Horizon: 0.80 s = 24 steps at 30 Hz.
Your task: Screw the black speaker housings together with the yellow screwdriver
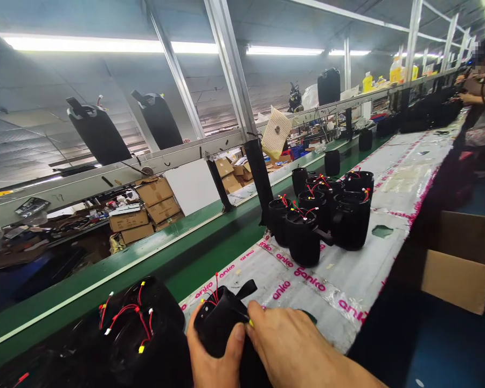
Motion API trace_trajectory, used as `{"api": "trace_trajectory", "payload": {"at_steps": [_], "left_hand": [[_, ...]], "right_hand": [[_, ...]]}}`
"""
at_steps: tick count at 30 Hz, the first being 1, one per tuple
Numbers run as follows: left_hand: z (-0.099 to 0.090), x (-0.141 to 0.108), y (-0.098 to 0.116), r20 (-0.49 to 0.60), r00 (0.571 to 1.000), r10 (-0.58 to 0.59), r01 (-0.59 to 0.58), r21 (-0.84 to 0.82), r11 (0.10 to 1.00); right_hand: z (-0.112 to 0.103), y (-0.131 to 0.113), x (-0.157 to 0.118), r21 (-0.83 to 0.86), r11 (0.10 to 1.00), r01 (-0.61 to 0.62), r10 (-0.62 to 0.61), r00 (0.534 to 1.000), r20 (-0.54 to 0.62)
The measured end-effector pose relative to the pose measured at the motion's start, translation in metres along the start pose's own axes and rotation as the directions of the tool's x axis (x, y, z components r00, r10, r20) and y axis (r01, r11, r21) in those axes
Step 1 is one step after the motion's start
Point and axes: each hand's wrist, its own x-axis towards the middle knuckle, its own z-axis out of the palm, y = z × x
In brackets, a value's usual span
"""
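Observation:
A black fabric-covered cylinder [215,330] with red wires sticking out of its open top and a black strap loop [246,289] is at the bottom centre. My left hand [216,358] wraps round its near side, thumb in front. My right hand [285,339] is closed at its right upper edge, fingers pinched on something small with a bit of yellow showing; most of it is hidden. To the left stand more black cylinders [156,345] with red wires and white, yellow and red connectors.
Several black cylinders [303,240] with wires stand on the white printed covering [327,293]. A green conveyor [210,258] runs behind, beside a metal rail and posts. An open cardboard box [455,280] is at right. Another person's arm [472,98] shows far right.

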Motion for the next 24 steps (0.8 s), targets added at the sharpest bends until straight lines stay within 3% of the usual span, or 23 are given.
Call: {"api": "trace_trajectory", "payload": {"at_steps": [10,14,19,24], "left_hand": [[-0.002,-0.001,0.001,0.053,0.994,-0.093,0.1,-0.143,0.985],[-0.002,-0.003,0.0,0.024,0.998,-0.062,0.064,-0.099,0.993],[-0.005,0.002,-0.004,-0.003,0.999,-0.042,0.042,-0.016,0.999],[-0.004,0.002,0.003,0.126,0.985,-0.119,0.144,-0.216,0.966]], "right_hand": [[0.008,0.001,-0.006,0.016,1.0,-0.004,0.005,0.998,-0.064],[0.014,0.001,-0.007,0.007,1.0,0.009,-0.007,0.988,-0.156],[0.004,-0.004,0.0,0.005,1.0,0.015,-0.014,0.997,-0.072],[0.007,0.008,-0.007,0.146,0.989,0.025,-0.018,0.999,-0.051]]}}
